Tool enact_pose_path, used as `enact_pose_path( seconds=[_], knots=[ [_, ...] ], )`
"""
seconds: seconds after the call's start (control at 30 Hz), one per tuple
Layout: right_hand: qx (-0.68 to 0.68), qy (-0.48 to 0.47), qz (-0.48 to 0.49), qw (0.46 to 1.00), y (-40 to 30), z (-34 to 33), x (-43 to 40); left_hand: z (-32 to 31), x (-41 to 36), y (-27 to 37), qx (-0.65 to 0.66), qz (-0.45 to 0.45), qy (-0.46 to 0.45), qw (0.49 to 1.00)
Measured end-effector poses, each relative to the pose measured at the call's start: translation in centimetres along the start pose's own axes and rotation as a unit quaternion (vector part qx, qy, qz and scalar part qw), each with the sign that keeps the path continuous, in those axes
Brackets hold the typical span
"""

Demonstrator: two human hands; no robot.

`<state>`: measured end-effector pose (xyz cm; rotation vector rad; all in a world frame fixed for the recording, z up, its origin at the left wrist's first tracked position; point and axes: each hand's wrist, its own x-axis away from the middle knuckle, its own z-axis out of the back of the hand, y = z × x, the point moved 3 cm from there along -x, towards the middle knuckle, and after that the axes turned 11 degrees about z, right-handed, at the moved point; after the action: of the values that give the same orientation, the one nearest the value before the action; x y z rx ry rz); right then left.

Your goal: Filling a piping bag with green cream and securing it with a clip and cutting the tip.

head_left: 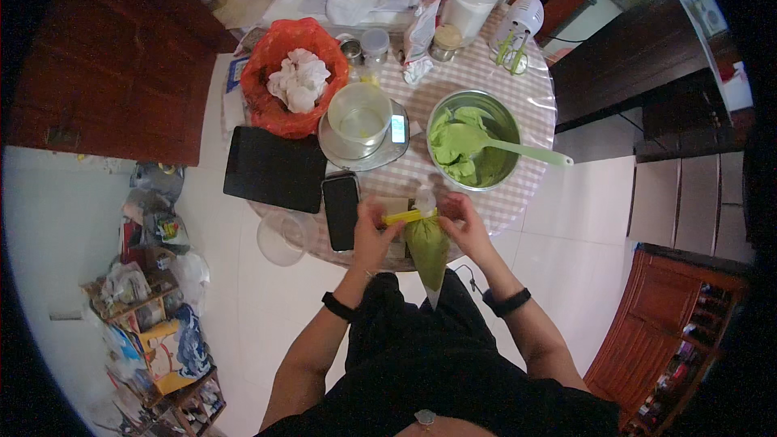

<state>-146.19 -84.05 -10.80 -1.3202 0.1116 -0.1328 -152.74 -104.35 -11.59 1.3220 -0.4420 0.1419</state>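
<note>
A clear piping bag (428,252) filled with green cream hangs tip down over the table's near edge, its gathered top pointing away from me. My left hand (377,232) pinches a yellow bag clip (402,217) that lies across the bag's neck. My right hand (466,224) is at the other side of the neck, its fingers curled by the clip's end; blur hides whether it grips. Beyond it, a steel bowl (511,173) holds more green cream and a pale green spatula (528,150).
A plastic tub (359,110) stands on a digital scale (370,162). A phone (341,209), a black tablet (276,167) and a clear round container (282,238) are at the left. Farther back are a red bag-lined bin (255,82), jars and a hand mixer (523,18).
</note>
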Motion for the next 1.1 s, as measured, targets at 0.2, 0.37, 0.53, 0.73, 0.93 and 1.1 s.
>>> enact_pose_path(
  seconds=[0.2,0.37,0.53,0.73,0.93,1.1],
  knots=[
    [0.207,-0.037,-0.011,0.978,-1.1,3.7,5.3,-2.2,5.8,1.9,-0.464,-0.305,-0.272,0.786],
    [0.271,-0.068,0.039,0.959,0.1,4.8,7.8,-5.5,7.8,-0.5,-0.606,-0.496,-0.246,0.572],
    [0.333,-0.065,0.035,0.94,0.3,8.4,10.5,-7.7,7.3,0.8,-0.609,-0.513,-0.213,0.566],
    [0.42,-0.14,-0.222,0.869,5.6,22.7,21.3,-4.4,6.0,6.0,-0.421,-0.347,-0.292,0.786],
    [0.497,-0.108,-0.372,0.777,-0.6,36.2,20.8,-0.5,3.2,4.4,-0.101,-0.141,-0.321,0.931],
    [0.547,-0.077,-0.228,0.802,-7.1,41.5,8.5,0.2,2.7,1.3,0.111,0.064,-0.28,0.951]
  ],
)
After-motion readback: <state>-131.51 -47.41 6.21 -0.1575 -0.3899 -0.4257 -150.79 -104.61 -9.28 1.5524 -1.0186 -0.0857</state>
